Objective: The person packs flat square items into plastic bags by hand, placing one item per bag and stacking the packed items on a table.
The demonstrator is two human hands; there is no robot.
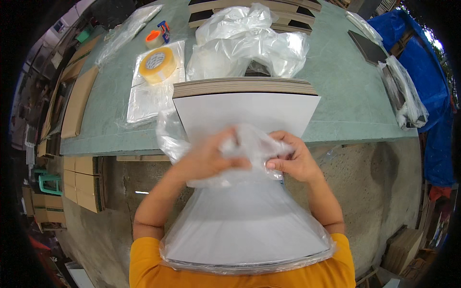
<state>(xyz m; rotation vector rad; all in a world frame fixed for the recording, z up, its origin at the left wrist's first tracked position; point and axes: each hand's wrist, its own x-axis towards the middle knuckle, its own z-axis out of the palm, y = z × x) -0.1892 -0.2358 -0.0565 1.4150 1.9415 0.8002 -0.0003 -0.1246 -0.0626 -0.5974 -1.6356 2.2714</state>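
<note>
A wide white board sheathed in a clear plastic bag leans against my chest, its lower rim across my orange shirt. The bag's loose, crumpled upper end lies between my hands. My right hand pinches that plastic between thumb and fingers. Motion smears my left hand, which is at the other side of the bunched film; its grip is unclear. Directly behind my hands, a stack of white-faced boards with brown edges stands at the near edge of the green table.
Crumpled clear plastic lies beyond the boards, before more stacked boards. At left, a yellowish tape roll rests on flat plastic bags, near a tape dispenser. Wrapped dark boards sit at the right edge; cartons stand below left.
</note>
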